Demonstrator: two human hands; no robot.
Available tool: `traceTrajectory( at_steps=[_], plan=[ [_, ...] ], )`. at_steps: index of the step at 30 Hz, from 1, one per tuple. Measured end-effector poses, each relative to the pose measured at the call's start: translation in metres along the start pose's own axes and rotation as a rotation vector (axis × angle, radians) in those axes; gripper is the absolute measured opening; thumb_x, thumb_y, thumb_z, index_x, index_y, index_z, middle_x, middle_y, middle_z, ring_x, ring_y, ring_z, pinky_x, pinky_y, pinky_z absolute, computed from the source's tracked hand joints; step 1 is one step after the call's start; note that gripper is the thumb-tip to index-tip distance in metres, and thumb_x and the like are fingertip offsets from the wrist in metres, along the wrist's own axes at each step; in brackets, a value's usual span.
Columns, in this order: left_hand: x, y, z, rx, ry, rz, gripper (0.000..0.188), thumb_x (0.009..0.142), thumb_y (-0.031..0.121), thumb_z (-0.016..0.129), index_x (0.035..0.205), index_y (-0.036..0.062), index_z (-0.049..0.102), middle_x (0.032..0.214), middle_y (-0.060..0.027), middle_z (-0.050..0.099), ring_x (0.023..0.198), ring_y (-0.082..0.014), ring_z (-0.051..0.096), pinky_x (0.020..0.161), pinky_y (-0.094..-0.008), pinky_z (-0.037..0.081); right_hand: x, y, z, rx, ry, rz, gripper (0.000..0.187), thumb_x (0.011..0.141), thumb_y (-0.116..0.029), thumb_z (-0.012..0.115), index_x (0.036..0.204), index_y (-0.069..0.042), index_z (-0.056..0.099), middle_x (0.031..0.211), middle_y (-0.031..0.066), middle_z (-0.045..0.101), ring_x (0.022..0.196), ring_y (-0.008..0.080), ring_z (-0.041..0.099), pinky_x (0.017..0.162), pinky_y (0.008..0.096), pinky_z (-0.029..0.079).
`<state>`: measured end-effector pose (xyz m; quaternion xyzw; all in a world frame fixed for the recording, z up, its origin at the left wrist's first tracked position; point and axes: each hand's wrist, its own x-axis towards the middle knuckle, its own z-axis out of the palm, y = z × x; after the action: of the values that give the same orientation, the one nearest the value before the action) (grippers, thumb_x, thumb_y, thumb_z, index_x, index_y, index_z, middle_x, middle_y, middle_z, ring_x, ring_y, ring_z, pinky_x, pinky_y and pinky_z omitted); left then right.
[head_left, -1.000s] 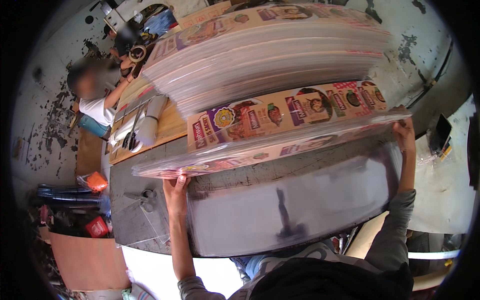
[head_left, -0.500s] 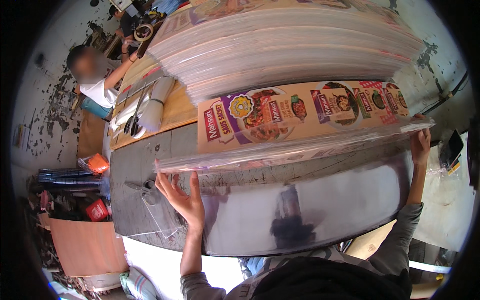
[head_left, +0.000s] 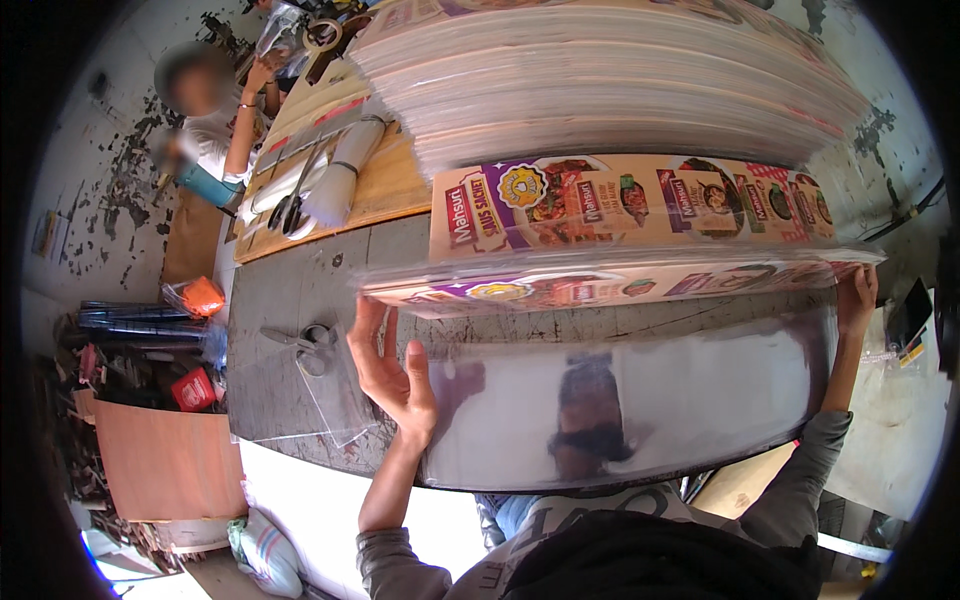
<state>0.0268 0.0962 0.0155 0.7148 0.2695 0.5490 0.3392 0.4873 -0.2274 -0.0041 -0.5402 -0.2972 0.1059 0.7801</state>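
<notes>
While the tall stack (head_left: 610, 90) of printed sheets waits on the desk (head_left: 290, 300), we lift a thin batch of sheets (head_left: 620, 285) off a mirror-bright plate (head_left: 640, 400) at the desk's near edge. Our left hand (head_left: 392, 375) is open, fingers spread, palm against the plate's left end; our right hand (head_left: 858, 298) grips the batch's far right corner. Most sheets appear unhandled, so we judge the work early. Scissors (head_left: 305, 340) lie beside the left hand. No container shows its contents; an orange bag (head_left: 203, 296) sits on the floor, contents unclear.
</notes>
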Motion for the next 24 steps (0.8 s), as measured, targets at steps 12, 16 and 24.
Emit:
traceTrajectory(
  at_steps=[12, 16, 24],
  plan=[
    [0.001, 0.007, 0.002, -0.059, 0.042, -0.054, 0.032, 0.083, 0.01, 0.05, 0.111, -0.0002, 0.037, 0.113, -0.0153, 0.042, 0.11, -0.0232, 0.041, 0.095, -0.04, 0.032, 0.003, 0.007, -0.037, 0.141, -0.125, 0.004, 0.034, 0.077, -0.016, 0.054, 0.108, -0.003, 0.047, 0.1, 0.008, 0.052, 0.099, 0.0221, 0.047, 0.091, 0.037, 0.031],
    [0.002, 0.001, 0.0, -0.03, 0.043, 0.007, 0.028, 0.082, 0.011, 0.052, 0.103, 0.0012, 0.038, 0.112, -0.0156, 0.043, 0.11, -0.0233, 0.041, 0.093, -0.0379, 0.032, 0.004, 0.005, -0.035, 0.147, -0.108, 0.005, 0.028, 0.077, -0.017, 0.054, 0.101, -0.003, 0.049, 0.096, 0.0082, 0.052, 0.096, 0.0219, 0.048, 0.09, 0.036, 0.031],
    [-0.002, 0.002, -0.003, -0.063, 0.013, -0.042, 0.026, 0.081, 0.015, 0.053, 0.1, 0.0034, 0.04, 0.113, -0.013, 0.043, 0.111, -0.0194, 0.039, 0.095, -0.0359, 0.028, 0.001, -0.002, -0.015, 0.005, -0.106, -0.003, 0.016, 0.081, -0.02, 0.05, 0.087, -0.005, 0.048, 0.084, 0.005, 0.049, 0.084, 0.0167, 0.046, 0.083, 0.0316, 0.033]
  ],
)
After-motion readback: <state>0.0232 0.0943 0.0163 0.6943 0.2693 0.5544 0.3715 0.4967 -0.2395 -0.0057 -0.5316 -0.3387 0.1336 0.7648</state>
